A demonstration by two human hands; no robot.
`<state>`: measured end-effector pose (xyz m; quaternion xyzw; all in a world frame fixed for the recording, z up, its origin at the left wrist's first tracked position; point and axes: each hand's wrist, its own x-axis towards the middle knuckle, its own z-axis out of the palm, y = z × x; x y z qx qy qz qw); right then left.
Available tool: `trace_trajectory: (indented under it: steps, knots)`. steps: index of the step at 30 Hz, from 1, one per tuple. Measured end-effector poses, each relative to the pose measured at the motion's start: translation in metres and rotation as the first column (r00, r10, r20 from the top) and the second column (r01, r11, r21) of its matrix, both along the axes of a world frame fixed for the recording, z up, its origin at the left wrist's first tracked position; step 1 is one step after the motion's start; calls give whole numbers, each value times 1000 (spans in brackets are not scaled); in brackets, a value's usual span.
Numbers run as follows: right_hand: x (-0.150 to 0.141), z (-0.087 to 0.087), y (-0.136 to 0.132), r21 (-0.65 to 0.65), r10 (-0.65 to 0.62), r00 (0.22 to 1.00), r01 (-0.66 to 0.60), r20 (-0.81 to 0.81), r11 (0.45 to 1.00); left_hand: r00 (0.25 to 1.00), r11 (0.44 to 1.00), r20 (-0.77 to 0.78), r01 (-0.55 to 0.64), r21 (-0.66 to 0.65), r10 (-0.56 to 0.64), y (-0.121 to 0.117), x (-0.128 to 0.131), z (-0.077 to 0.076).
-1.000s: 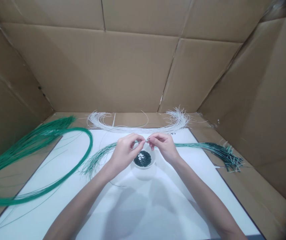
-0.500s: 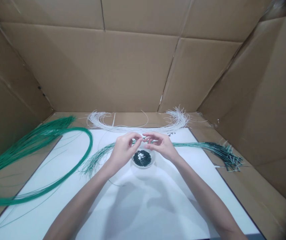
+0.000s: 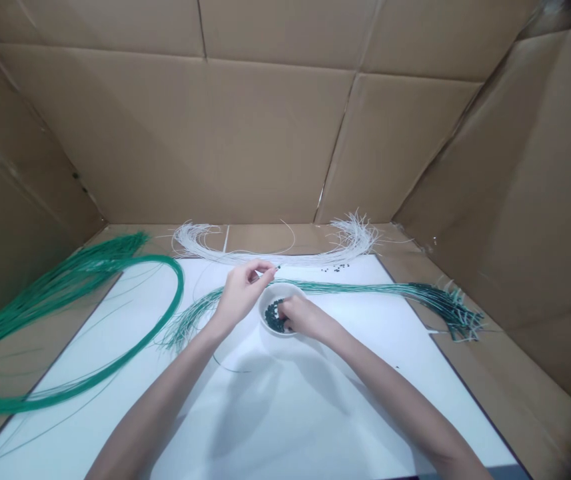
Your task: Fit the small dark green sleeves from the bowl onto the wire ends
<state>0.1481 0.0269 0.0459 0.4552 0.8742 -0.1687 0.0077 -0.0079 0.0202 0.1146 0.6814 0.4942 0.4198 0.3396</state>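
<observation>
My left hand [image 3: 239, 288] is raised just left of and beyond a white bowl [image 3: 286, 289], thumb and fingers pinched on a thin strand. A small dark bead [image 3: 278, 267] shows at the strand's tip, just past the fingertips. My right hand [image 3: 306, 316] reaches into the bowl with its fingers curled down among small dark beads [image 3: 272, 315]. The fingertips are hidden, so whether they hold a bead cannot be made out. Behind both hands lies a bundle of green strands [image 3: 350, 289], its left end fanned out beside my left wrist.
A thick coil of green strands [image 3: 179, 287] lies on the left. White strands [image 3: 275, 259] curve along the back. Several loose dark beads [image 3: 339, 268] are scattered behind the bundle on the white board [image 3: 275, 427]. Cardboard walls [image 3: 275, 133] stand around the back and sides.
My right hand has moved down from beside the left fingertips into the bowl, its fingers now among the beads. My left hand stays raised, still pinching the strand.
</observation>
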Motion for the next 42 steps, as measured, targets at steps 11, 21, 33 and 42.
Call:
trace_trajectory:
  steps: [11,21,33,42]
  knots:
    - [3,9,1,-9,-41,990,41,-133,999,1000,1000,6,18,16,-18,-1,2,-2]
    - [20,58,-6,-245,-291,367,167,-884,955,994,993,-93,61,103,-51,-14,8,6]
    - [19,63,-9,-293,-334,225,197,-915,936,987,973,-159,59,223,-24,-20,12,6]
    - [19,64,-8,-323,-352,191,167,-916,932,984,955,-173,82,287,-33,-24,13,9]
